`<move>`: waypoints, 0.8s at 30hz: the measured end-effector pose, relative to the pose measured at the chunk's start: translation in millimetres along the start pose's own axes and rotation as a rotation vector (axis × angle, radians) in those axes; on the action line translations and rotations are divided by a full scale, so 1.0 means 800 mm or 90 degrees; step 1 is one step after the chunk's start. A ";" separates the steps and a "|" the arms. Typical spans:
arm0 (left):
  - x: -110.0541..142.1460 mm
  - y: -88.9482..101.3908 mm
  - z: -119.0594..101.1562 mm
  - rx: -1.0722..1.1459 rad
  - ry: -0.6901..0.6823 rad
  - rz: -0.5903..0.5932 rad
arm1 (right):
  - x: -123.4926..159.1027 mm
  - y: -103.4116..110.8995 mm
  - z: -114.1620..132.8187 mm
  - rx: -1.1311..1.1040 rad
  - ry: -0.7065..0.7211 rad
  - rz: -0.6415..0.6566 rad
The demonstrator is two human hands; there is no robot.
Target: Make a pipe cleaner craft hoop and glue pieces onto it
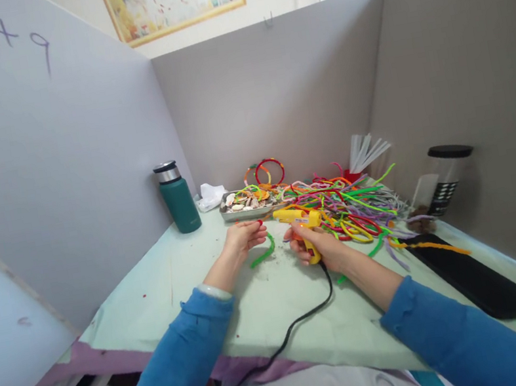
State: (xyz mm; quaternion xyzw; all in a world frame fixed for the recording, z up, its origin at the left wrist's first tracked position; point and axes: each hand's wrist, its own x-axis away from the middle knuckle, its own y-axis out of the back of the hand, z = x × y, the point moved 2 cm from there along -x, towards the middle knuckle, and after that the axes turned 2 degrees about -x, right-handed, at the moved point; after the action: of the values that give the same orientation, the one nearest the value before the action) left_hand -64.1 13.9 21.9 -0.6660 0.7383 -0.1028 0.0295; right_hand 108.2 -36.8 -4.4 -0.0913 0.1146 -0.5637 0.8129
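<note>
My right hand (315,246) grips a yellow glue gun (298,216) by its handle. The gun's nozzle points left, toward my left hand (245,238). Pinched at the left fingertips is a small red piece (260,222), too small to make out fully. A curved green pipe cleaner (265,257) hangs or lies just below those fingers; whether they also hold it I cannot tell. From the gun's handle a black cord (304,315) runs down over the table's front edge.
Behind the hands lies a heap of coloured pipe cleaners (350,203). A metal tray (254,212) holds shell-like pieces, with ring shapes (270,171) behind it. A green bottle (179,200) stands left; a clear jar (443,180) and a black flat object (483,280) are right. Grey partitions surround the table.
</note>
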 end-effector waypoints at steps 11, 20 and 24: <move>-0.008 0.006 0.007 0.000 0.010 0.025 | 0.002 -0.005 -0.003 0.128 0.018 -0.065; -0.011 0.009 0.010 -0.002 0.007 0.049 | 0.002 -0.006 -0.004 0.169 0.040 -0.069; -0.013 0.010 0.011 -0.006 0.003 0.060 | 0.002 -0.007 -0.002 0.180 0.032 -0.079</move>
State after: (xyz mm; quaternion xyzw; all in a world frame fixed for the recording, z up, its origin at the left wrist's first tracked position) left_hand -69.4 23.9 10.8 -0.6303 0.7693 -0.0999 0.0294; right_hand 103.3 -40.4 -4.7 0.0312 0.0486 -0.6255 0.7781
